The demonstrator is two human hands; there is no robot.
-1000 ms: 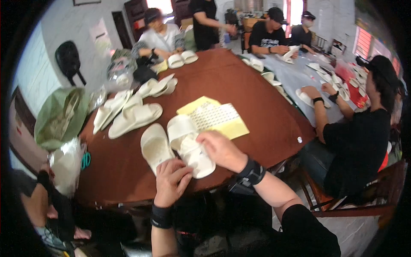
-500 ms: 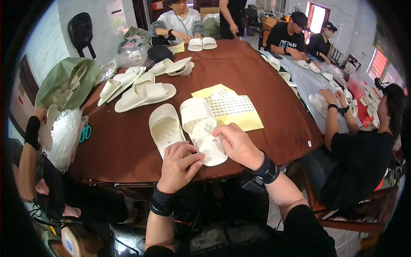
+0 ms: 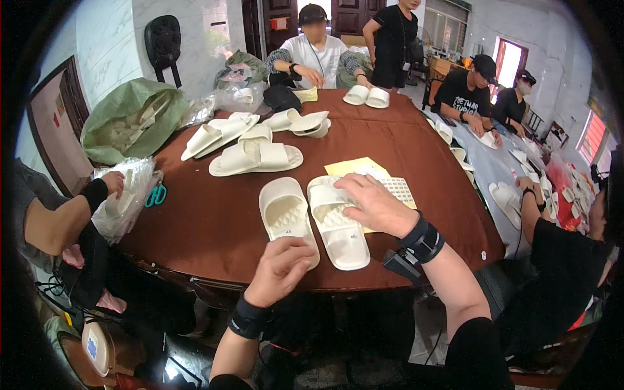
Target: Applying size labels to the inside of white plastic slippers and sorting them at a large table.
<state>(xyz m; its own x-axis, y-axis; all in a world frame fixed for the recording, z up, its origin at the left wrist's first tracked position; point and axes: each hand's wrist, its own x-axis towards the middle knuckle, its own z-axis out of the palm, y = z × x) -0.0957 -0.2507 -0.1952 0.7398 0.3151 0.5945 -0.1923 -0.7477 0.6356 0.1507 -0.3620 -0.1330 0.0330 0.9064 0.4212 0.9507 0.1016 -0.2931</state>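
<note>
So from my feed: two white slippers sit side by side just below the middle of the frame on the brown round table [image 3: 214, 214]. My right hand [image 3: 377, 205] lies flat over the strap of the right slipper [image 3: 338, 224], fingers spread and resting on it, not really clamped around anything. My left hand [image 3: 283, 270] is lower centre, fingers curled loosely at the heel end of the left slipper [image 3: 286, 218]; can't tell if it's actually pinching the heel or just touching it. A yellow sheet [image 3: 351, 168] with a white sticker grid pokes out right behind my right hand. More white slipper pairs [image 3: 257, 156] sit toward the upper left, plus green scissors [image 3: 156, 194] at the left edge.
</note>
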